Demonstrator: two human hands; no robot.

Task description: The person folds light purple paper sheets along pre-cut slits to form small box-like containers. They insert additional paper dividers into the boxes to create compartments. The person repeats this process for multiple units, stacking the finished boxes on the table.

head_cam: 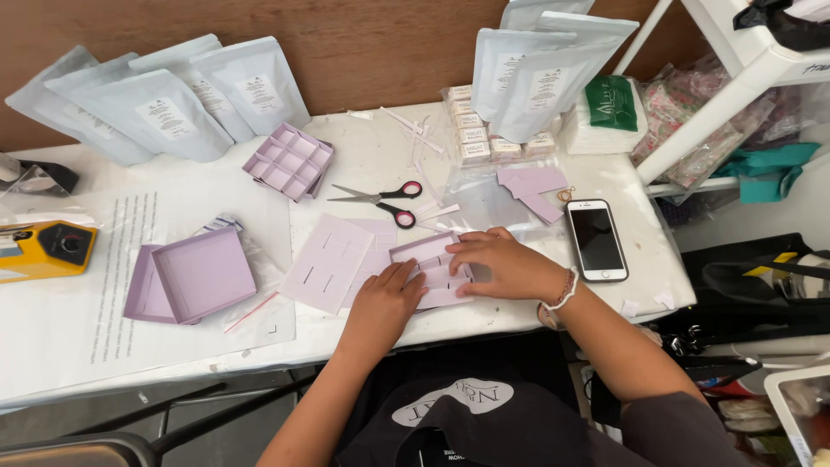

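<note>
Fingers first: the right hand (506,264) lies flat, fingers spread and pressing down on the far side of a small lilac tray (432,268), while the left hand (385,303) has its fingers stretched out flat onto the tray's near-left part. Neither hand is closed around it; both are open and pushing on the card from above. The tray sits close to the near edge of the white surface (363,156), a little right of the middle, with slotted strips showing between the fingers.

Just left of the tray, touching the left hand's side, lies a flat slotted lilac card (328,259). Beyond it, towards the far edge, are red-handled scissors (385,201), blades pointing left. Further left sits an open lilac box (192,277) on a printed paper sheet, and behind it a finished lilac divider grid (290,160). A white phone (596,239) lies just right of the right hand, screen dark. Pale grey pouches (164,99) lean against the wall along the far edge.
</note>
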